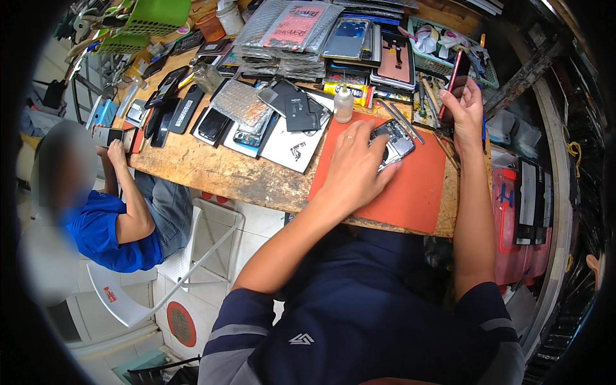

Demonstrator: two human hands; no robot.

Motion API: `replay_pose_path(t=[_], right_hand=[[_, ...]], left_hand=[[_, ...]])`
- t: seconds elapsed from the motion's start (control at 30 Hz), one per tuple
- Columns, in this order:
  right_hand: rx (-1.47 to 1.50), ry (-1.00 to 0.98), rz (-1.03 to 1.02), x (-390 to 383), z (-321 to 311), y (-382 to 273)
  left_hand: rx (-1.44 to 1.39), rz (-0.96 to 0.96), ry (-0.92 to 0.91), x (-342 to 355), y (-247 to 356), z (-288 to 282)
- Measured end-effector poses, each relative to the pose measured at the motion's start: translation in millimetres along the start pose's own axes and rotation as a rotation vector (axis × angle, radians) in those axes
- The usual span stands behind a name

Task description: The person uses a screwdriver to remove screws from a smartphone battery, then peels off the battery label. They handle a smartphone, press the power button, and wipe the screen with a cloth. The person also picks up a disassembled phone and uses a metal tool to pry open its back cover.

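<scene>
On the orange work mat (pixel 420 192) lies an opened phone (pixel 399 142), its dark inner parts and silvery frame showing. My left hand (pixel 353 163), with a ring on one finger, is curved over the left side of this phone, fingers and thumb against it. My right hand (pixel 466 115) is raised beyond the mat's right edge. A slim red-edged phone (pixel 456 76) stands nearly upright in its grip, seen mostly edge-on. Close to the opened phone are metal tweezers (pixel 405 120) and a clear squeeze bottle (pixel 343 104).
Left of the mat, a white board (pixel 298 160) carries phone parts and black batteries (pixel 298 110). Behind are bubble-wrapped packs (pixel 289 38), a yellow glue tube (pixel 353 92) and a green basket (pixel 443 45). At the left, a person in blue (pixel 119 228) sits at the bench handling a phone.
</scene>
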State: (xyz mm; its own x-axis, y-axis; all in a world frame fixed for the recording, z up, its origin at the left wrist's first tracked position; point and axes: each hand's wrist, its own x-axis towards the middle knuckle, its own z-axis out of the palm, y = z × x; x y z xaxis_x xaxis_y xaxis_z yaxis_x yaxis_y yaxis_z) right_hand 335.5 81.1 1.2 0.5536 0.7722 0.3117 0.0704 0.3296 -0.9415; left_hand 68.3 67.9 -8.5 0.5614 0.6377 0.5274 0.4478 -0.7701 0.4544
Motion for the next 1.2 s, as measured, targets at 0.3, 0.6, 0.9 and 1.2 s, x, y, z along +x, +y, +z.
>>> replay_pose_path(t=[0.3, 0.6, 0.9, 1.2], right_hand=[[0.032, -0.195, -0.092, -28, 38, 19], [0.133, -0.616, 0.215, -34, 23, -15], [0.131, -0.271, 0.133, -20, 15, 4], [0.077, -0.367, 0.068, -19, 8, 5]], left_hand=[[-0.766, -0.32, 0.099, 121, -21, 67], [-1.247, -0.612, 0.248, 114, -22, 45], [-1.254, -0.645, 0.141, 104, -19, 47], [-1.172, -0.591, 0.151, 104, -4, 45]])
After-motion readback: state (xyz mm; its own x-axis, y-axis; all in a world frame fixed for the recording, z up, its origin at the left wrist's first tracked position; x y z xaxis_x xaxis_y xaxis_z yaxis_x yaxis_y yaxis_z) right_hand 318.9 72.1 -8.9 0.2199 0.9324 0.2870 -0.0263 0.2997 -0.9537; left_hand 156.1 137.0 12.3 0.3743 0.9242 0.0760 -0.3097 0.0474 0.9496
